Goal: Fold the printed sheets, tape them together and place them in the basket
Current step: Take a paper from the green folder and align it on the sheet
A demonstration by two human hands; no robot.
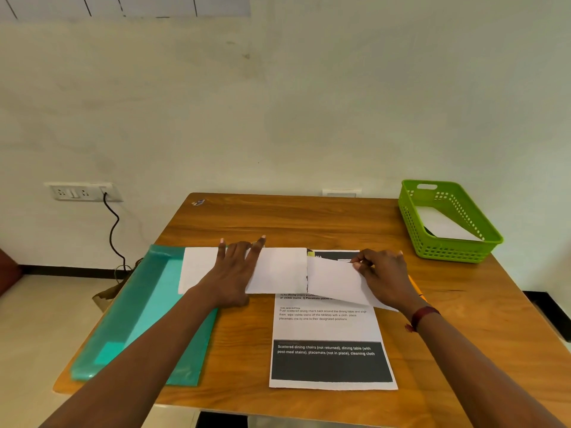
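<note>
**Folded sheets [279, 271] at centre of table [278, 217], one hand on each**

1. Two white folded pieces lie side by side, blank faces up, in the middle of the wooden table. Their inner edges meet or nearly meet; a thin dark line shows at the joint.
2. The left folded sheet [281, 267] lies flat and square to the table edge. The left hand [234, 273] rests on it, palm down, fingers straight and spread, pressing it to the surface; nothing is grasped.
3. The right folded sheet [333, 282] sits slightly tilted, its near right corner lower than its left. The right hand [383, 273] pinches its far edge between curled fingers and thumb.
4. Under the right folded sheet lies a flat printed sheet [327, 329], unfolded, text side up. Its dark header shows beyond the folded piece, and its body text and a dark block with white lettering extend toward the near table edge.
5. The green plastic basket [411, 230] stands at the far right corner of the table, well apart from both hands. A white paper [445, 225] lies inside it.
6. A translucent teal folder [148, 319] lies along the left side of the table; the left end of the left folded sheet overlaps its far corner.
7. A dark red wristband [423, 315] is on the right wrist.
8. On the wall [278, 103] to the left, a white socket plate [80, 192] has a black cable [112, 230] hanging from it.
</note>
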